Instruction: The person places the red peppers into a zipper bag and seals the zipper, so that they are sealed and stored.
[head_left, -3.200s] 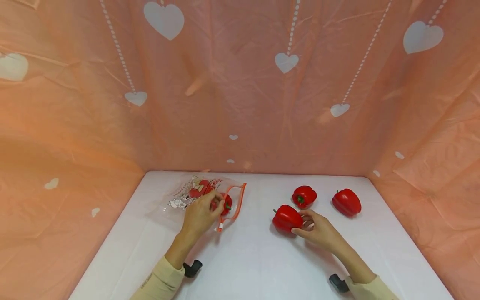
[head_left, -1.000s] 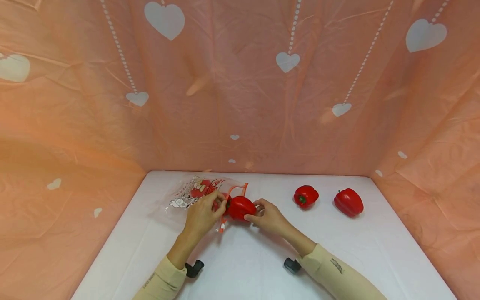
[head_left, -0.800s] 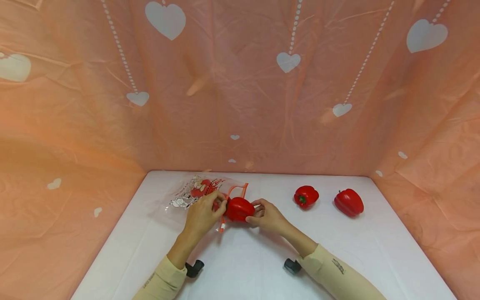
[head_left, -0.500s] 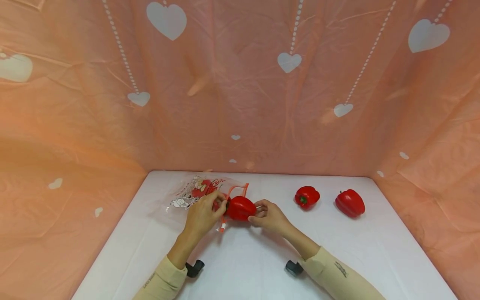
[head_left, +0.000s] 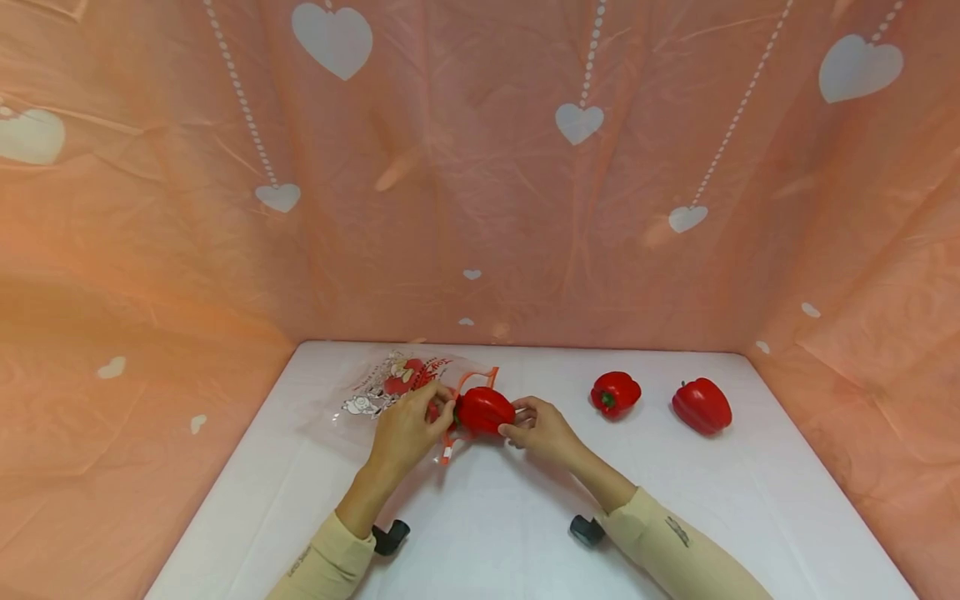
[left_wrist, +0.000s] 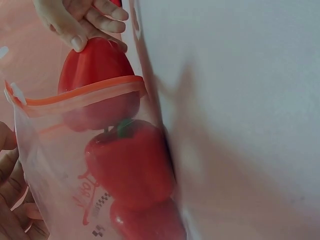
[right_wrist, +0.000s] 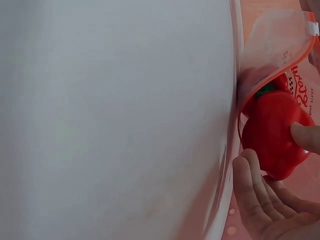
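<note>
A clear plastic zip bag with a red print and an orange zip edge lies at the table's left. My left hand pinches its upper edge near the mouth. My right hand grips the blunt end of a red bell pepper, thumb on one side and fingers on the other. Its stem end points into the bag; in the left wrist view the orange zip edge crosses this pepper partway along. Behind the clear film are another bell pepper with a green stem and a further red one.
Two more red bell peppers, one nearer and one farther right, lie on the white table. An orange curtain with pale hearts encloses the back and sides. A black wrist device sits beneath each forearm.
Since the oldest frame my right hand has carried the bell pepper left to the bag's mouth. Over the last second it shifts only slightly there. My left hand keeps its place on the bag.
</note>
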